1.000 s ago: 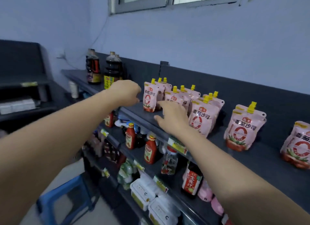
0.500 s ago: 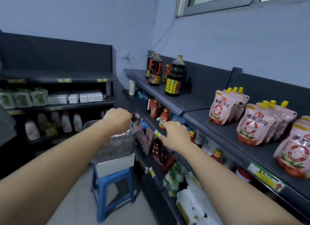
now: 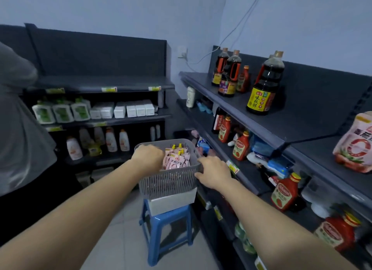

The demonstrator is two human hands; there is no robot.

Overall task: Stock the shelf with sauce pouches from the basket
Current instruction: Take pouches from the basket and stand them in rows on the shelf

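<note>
Head view, A: Fetching or shelving here?

B: Fetching. Dipping the left hand [image 3: 148, 158] over the left rim of the grey basket [image 3: 169, 186], down toward the pink sauce pouches [image 3: 177, 162] heaped inside it, yellow caps up.

A: Gripping one?

B: Not managing to tell. Tucking everything past the knuckles out of sight, so calling it neither clamped nor apart. Laying the right hand [image 3: 214, 173] against the basket's near-right corner, fingers [image 3: 203, 162] spread and fairly straight, pinching nothing visible, probably steadying.

A: Sitting the basket on what?

B: Perching it on a white box [image 3: 173, 202] atop a blue stool [image 3: 167, 229], just beside the lower shelves.

A: Needing what next?

B: Judging from this: closing on one pouch, lifting it clear of the rim, then swinging right and up to the dark shelf [image 3: 318, 155], standing it upright near the shelved pouch [image 3: 354, 149] at the frame edge. Minding that stacked perch while pulling, looking tippy.
</note>
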